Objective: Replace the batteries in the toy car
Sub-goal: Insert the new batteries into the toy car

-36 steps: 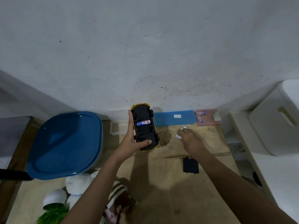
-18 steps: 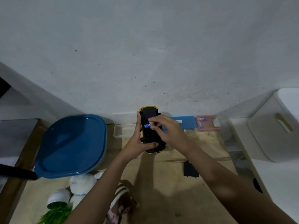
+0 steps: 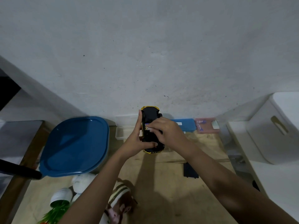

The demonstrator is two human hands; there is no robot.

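Observation:
The toy car (image 3: 150,116), yellow with a black underside, is held upside down above the wooden table, nose toward the wall. My left hand (image 3: 135,139) grips it along its left side, thumb across the rear. My right hand (image 3: 165,132) lies over the open battery bay, fingertips pinching a battery (image 3: 148,127) with a blue and white label into the slot. Most of the bay is hidden by my right hand. The black battery cover (image 3: 190,170) lies flat on the table to the right, under my right forearm.
A blue lidded tub (image 3: 74,146) stands at the left. A blue box (image 3: 186,124), a pink case (image 3: 207,126) and a clear box (image 3: 124,131) line the wall. A white bin (image 3: 275,126) sits at the right. Plush toys (image 3: 119,201) and a tipped plant pot (image 3: 61,196) lie near the front.
My right hand picked up a battery from the table beside the car, moved left over the car's underside and now presses it into the bay. My left hand has kept hold of the car.

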